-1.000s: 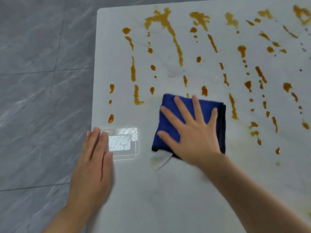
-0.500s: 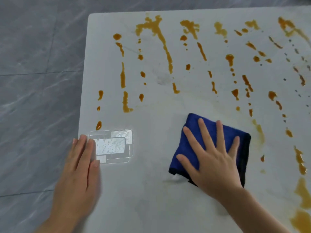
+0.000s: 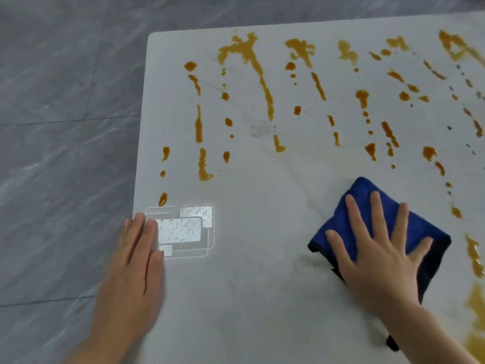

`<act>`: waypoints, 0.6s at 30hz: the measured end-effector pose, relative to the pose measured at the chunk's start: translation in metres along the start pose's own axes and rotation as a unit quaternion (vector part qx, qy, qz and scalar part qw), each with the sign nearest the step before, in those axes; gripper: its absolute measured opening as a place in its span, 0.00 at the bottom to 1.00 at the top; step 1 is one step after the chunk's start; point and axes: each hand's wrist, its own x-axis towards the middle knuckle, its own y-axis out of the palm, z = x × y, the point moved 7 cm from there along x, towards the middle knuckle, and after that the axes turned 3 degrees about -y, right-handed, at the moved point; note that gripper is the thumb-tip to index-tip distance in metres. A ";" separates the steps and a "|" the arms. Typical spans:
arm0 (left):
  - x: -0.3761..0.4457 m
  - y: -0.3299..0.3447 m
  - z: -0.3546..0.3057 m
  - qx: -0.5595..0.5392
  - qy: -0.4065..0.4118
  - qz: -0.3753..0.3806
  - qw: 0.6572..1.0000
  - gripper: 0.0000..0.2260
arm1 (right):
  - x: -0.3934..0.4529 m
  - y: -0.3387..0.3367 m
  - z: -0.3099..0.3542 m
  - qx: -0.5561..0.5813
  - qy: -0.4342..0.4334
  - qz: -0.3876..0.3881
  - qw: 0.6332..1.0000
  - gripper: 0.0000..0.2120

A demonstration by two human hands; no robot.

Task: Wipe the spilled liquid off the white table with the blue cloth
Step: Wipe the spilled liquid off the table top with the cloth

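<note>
Where right hand presses (flat), blue cloth

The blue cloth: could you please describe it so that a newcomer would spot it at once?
Start at the white table streaked with orange-brown spilled liquid. Toward its near right side, the right hand presses flat with spread fingers on the blue cloth. It is the only folded, deep-blue, dark-edged thing there.

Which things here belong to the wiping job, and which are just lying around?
Job: blue cloth under the flat right hand; orange spill; white table.
Lying about: clear plastic cards by the left hand; grey floor.
</note>
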 end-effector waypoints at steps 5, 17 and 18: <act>0.001 -0.001 0.000 0.003 -0.003 -0.003 1.000 0.25 | -0.051 0.012 0.078 -0.026 -0.158 0.001 0.987 0.32; 0.001 0.000 0.006 -0.036 -0.015 -0.010 0.999 0.25 | 0.008 -0.002 0.267 -0.021 -0.406 -0.052 0.912 0.27; 0.001 0.000 0.006 -0.040 -0.016 -0.019 0.999 0.24 | 0.019 -0.004 0.275 -0.028 -0.404 -0.059 0.912 0.27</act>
